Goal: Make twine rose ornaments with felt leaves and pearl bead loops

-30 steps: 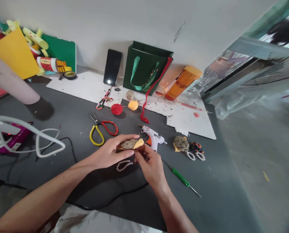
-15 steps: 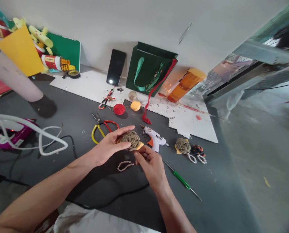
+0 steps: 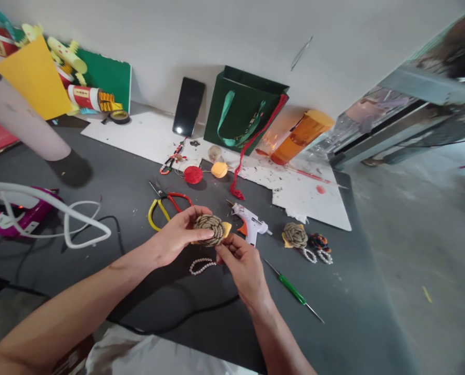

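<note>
My left hand (image 3: 177, 234) holds a grey-brown crocheted flower (image 3: 210, 229) with yellow leaves, thumb on its front and fingers behind it. My right hand (image 3: 238, 258) is closed just below the flower's right side, its fingertips pinched near one end of a pearl bead loop (image 3: 201, 266); what they grip is too small to tell. Scissors (image 3: 164, 202) with yellow and red handles lie behind my left hand. Behind my right hand is a white glue gun (image 3: 251, 219). A similar flower (image 3: 294, 235) with a pearl loop lies to the right, beside a small multicoloured one (image 3: 318, 242).
A green-handled hook (image 3: 292, 289) lies right of my right hand. At the back stand a phone (image 3: 188, 107), a dark green bag (image 3: 242, 109) and an orange bottle (image 3: 302, 136). Red (image 3: 193, 175) and yellow (image 3: 219, 169) yarn balls lie before them. White cable (image 3: 87, 224) loops at left.
My left fingers have curled in closer around the flower, which now faces up more fully. My right hand has barely moved. At the upper right, a person's foot has come into view.
</note>
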A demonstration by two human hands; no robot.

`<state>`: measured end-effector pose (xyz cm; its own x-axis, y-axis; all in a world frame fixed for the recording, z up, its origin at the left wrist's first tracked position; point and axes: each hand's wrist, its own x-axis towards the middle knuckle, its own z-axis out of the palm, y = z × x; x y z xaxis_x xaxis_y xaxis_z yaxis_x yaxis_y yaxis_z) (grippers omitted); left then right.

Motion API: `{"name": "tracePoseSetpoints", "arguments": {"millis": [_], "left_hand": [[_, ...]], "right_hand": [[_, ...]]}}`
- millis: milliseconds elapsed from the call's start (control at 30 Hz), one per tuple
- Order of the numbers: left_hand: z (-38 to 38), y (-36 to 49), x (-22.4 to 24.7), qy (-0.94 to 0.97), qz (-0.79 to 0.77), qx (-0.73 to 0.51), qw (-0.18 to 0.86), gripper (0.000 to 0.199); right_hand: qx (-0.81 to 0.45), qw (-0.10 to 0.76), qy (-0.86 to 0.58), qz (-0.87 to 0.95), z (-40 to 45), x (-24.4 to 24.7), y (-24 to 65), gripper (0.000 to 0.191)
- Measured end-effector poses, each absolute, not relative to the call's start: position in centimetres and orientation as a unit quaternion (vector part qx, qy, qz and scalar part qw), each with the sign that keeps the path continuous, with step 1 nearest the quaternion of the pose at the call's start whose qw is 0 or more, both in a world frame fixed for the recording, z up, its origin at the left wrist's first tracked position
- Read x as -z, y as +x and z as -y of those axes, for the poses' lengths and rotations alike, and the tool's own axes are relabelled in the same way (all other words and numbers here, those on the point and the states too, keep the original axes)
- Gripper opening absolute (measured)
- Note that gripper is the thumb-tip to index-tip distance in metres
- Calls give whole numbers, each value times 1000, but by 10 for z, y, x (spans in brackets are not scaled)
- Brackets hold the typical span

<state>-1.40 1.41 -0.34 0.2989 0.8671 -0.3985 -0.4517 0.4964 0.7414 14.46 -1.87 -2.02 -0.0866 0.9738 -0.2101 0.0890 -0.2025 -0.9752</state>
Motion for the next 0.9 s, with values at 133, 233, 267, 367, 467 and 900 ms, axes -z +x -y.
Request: {"name": "tracePoseSetpoints", "arguments": {"millis": [133,233,267,367,467,900], "left_hand": [[-14,-15,4,279,-408,-425,758,40],[-15,-16,5,303,-409,-407,758,47],[-15,-16,5,312,-411,-399,758,47],[-15,-17,4,335,-418,-381,754,40],[-16,-20,2,351,-429,-365,748,38],[-25,-28,7,239,-356,-396,812,33]], "right_hand": [[-558,403,-543,482,18,21,144,18],[-556,405,-543,481,18,21,144,18],[-554,406,-545,481,17,21,144,19],[-548,409,-548,481,17,20,146,20],[-548,416,-547,477,18,19,147,19],[-527,438,-562,463,16,17,149,22]]}}
